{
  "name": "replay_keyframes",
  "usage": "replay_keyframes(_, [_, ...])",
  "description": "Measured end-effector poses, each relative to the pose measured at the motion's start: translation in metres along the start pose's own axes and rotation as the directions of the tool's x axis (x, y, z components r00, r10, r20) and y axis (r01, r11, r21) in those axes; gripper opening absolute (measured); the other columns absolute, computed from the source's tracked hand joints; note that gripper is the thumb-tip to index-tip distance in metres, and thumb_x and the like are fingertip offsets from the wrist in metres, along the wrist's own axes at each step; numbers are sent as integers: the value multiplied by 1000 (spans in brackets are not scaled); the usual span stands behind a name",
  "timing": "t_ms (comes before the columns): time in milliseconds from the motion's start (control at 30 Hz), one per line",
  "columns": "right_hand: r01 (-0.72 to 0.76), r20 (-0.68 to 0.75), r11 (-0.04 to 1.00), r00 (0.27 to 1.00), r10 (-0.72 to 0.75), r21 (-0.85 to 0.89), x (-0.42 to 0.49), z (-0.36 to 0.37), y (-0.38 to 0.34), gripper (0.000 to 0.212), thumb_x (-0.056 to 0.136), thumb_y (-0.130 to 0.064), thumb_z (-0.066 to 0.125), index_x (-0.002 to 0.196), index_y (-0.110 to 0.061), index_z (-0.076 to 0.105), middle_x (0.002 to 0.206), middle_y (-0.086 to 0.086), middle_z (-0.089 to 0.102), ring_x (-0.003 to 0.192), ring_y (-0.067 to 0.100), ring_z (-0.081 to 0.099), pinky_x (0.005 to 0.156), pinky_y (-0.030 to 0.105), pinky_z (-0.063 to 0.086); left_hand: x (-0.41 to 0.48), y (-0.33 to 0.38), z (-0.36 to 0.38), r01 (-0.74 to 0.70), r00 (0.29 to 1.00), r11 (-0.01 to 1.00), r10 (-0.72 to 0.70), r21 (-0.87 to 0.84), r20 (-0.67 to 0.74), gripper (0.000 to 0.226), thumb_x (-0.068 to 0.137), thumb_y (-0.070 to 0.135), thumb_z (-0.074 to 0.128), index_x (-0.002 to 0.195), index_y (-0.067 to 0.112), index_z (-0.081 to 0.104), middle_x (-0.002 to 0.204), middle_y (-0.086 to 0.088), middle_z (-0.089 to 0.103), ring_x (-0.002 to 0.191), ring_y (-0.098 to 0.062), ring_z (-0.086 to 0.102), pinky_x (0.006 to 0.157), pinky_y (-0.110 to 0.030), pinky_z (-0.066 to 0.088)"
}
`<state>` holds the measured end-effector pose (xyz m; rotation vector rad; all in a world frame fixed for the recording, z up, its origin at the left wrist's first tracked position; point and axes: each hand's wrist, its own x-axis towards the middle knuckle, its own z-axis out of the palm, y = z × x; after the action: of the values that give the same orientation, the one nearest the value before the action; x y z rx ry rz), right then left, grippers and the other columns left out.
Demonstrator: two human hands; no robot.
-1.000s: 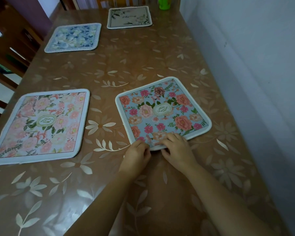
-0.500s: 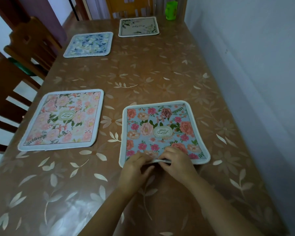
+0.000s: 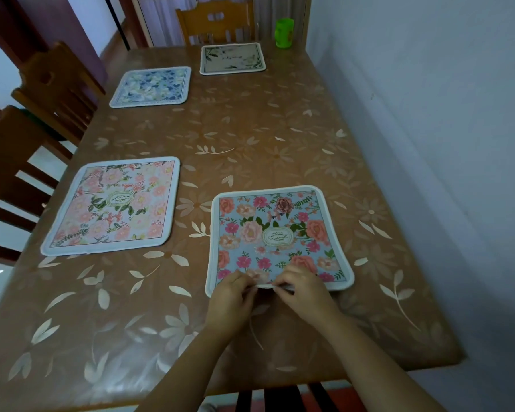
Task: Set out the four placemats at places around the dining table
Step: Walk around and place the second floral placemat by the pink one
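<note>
Both hands are pinching the near edge of the blue rose placemat, the left hand and the right hand sitting close together with their fingers closed on the white border, which is lifting slightly off the table between them. This placemat is lying by the table's near edge, toward its right side, and it is now sitting squarer to that edge than a second ago, when it was turned at an angle with one corner pointing toward the wall; half a second ago it was already nearly straight, and the hands are keeping the same grip on its near border throughout. The pink floral placemat is lying flat along the table's left edge, beside the nearer wooden chair, well apart from the one being held. Farther along that same left edge the blue-and-white placemat is resting flat, and the cream placemat is lying at the table's far edge in front of the end chair. These three are staying where they were. A green cup is standing at the table's far right corner, just beside the wall.
</note>
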<state>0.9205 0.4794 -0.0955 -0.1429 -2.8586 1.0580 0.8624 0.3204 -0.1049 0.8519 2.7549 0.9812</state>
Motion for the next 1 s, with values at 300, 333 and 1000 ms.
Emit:
replay_keyframes(300, [-82,66,996,994,85,-41,-37,-40,24,13,79,-19,69,91,-14,67,88,-10,51,93,7,53,79,22,45,-15,-33,-26,155,984,986,-160,-63,-83,11,80,0,64,84,10,65,87,-6,65,79,-19,58,63,-21,42])
replay_keyframes(333, [-74,56,997,995,76,-37,-40,-42,24,10,79,-15,69,89,-13,68,87,-10,51,92,5,53,78,21,44,-16,-35,-27,171,981,983,-176,-68,-84,11,80,-1,64,83,10,64,86,-5,65,79,-19,58,62,-17,40])
replay_keyframes(1000, [-32,88,979,996,15,201,-29,-22,-15,8,76,-16,72,76,-19,64,78,-12,55,76,2,54,65,10,42,-31,20,-39,113,985,983,-92,-145,143,7,82,5,63,81,12,64,76,7,54,75,-10,50,62,-3,34])
